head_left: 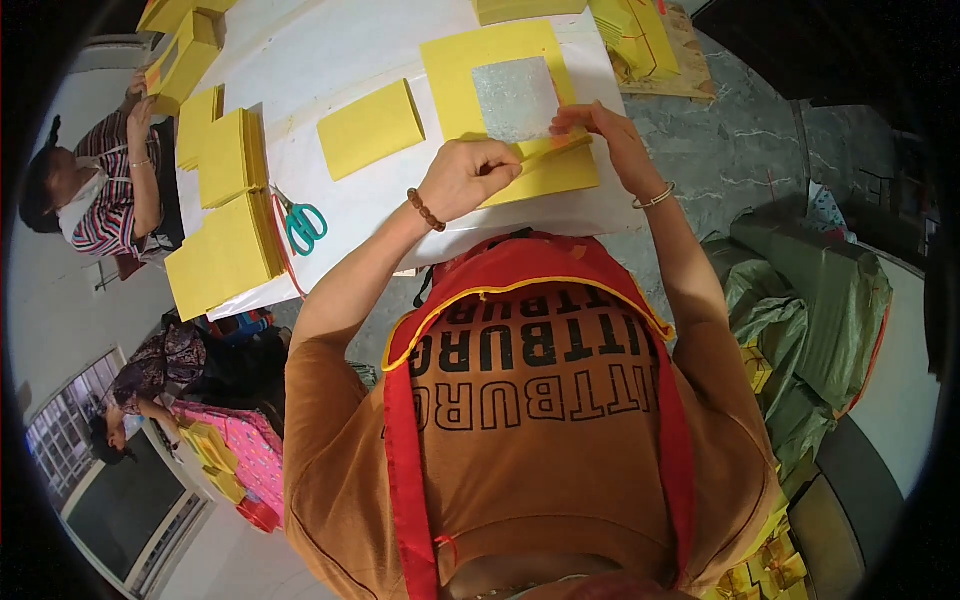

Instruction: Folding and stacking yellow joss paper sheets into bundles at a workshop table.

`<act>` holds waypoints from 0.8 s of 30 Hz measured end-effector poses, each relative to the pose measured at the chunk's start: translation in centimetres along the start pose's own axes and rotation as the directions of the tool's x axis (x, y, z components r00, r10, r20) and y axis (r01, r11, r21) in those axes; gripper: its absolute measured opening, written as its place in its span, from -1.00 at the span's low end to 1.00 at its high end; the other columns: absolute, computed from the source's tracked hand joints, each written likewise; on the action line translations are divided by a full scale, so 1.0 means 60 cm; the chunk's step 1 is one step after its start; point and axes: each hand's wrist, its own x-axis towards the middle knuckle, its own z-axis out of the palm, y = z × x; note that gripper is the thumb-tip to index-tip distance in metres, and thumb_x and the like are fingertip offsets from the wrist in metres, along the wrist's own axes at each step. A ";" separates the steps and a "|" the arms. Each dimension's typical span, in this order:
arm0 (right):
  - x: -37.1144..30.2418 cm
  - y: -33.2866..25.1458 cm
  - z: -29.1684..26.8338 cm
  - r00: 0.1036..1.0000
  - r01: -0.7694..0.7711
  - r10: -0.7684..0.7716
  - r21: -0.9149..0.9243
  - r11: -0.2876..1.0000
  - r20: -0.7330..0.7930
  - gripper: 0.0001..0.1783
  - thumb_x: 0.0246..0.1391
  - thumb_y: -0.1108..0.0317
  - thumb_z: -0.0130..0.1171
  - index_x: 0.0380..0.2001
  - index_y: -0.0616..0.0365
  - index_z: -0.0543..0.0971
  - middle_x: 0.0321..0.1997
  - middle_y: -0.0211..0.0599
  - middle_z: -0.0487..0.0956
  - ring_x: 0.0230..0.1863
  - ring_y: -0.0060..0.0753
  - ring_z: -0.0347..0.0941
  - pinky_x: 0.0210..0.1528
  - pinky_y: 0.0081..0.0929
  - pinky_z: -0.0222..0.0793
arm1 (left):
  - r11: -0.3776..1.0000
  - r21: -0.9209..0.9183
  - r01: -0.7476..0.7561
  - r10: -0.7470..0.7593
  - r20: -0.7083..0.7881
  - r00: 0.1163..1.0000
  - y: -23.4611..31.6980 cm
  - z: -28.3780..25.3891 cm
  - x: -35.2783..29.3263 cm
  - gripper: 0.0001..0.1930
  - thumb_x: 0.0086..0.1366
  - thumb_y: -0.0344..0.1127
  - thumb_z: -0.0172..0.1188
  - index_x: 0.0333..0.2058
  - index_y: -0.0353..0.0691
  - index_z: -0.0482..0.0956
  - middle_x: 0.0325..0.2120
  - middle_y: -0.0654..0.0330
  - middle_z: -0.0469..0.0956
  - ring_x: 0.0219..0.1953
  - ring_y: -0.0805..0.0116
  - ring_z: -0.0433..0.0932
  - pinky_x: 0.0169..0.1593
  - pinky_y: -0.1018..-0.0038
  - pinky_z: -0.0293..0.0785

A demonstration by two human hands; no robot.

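Note:
A large yellow paper sheet (450,92) with a silver foil square (515,97) in its middle lies at the near edge of the white-topped table. Its near part is bent up into a narrow folded strip. My left hand (468,180) is closed, pinching the left end of this strip between thumb and fingers. At the other end my right hand (617,142) has its fingers bent over the strip, tips against the foil's near right corner; its thumb is partly hidden. A folded yellow paper piece (371,129) rests left of the sheet.
Yellow paper stacks (228,250) line the table's left edge, beside green-handled scissors (305,228). More bundles (640,45) lie at the far right. One person (110,190) works at the left; another (190,370) bends farther back. Green wrapped bales (810,310) stand on my right.

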 end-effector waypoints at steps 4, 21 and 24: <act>0.002 0.006 -0.002 1.000 0.001 -0.001 0.024 1.000 0.015 -0.44 0.28 0.04 -0.37 -0.12 0.25 0.51 -0.16 -0.25 0.55 -0.04 -0.40 0.39 0.15 -0.45 0.13 | 0.964 -0.163 0.208 -0.194 0.096 0.976 -0.008 -0.007 0.007 -0.83 0.09 -0.31 0.15 -0.43 -0.31 0.59 -0.62 0.23 0.52 -0.54 0.58 0.42 -0.42 0.59 0.34; 0.000 0.040 -0.005 0.987 0.158 -0.154 -0.111 0.981 0.046 -0.74 -0.05 0.54 0.15 -0.21 0.19 0.50 -0.08 -0.31 0.50 0.11 -0.40 0.29 0.15 -0.47 0.16 | 0.980 -0.054 -0.189 0.192 0.068 0.979 -0.016 -0.046 -0.001 -0.73 0.09 -0.27 0.21 -0.23 -0.25 0.55 -0.28 0.12 0.52 -0.22 0.35 0.44 -0.18 0.51 0.37; 0.005 0.025 0.000 0.997 0.070 -0.072 -0.070 0.995 -0.020 -0.79 -0.07 0.54 0.16 -0.27 0.19 0.51 -0.12 -0.30 0.52 0.09 -0.34 0.33 0.12 -0.43 0.21 | 0.842 0.371 -0.392 0.414 0.021 0.910 -0.049 -0.059 -0.003 -0.67 0.09 -0.32 0.18 -0.12 -0.19 0.51 -0.12 0.06 0.46 -0.03 0.17 0.37 -0.01 0.37 0.32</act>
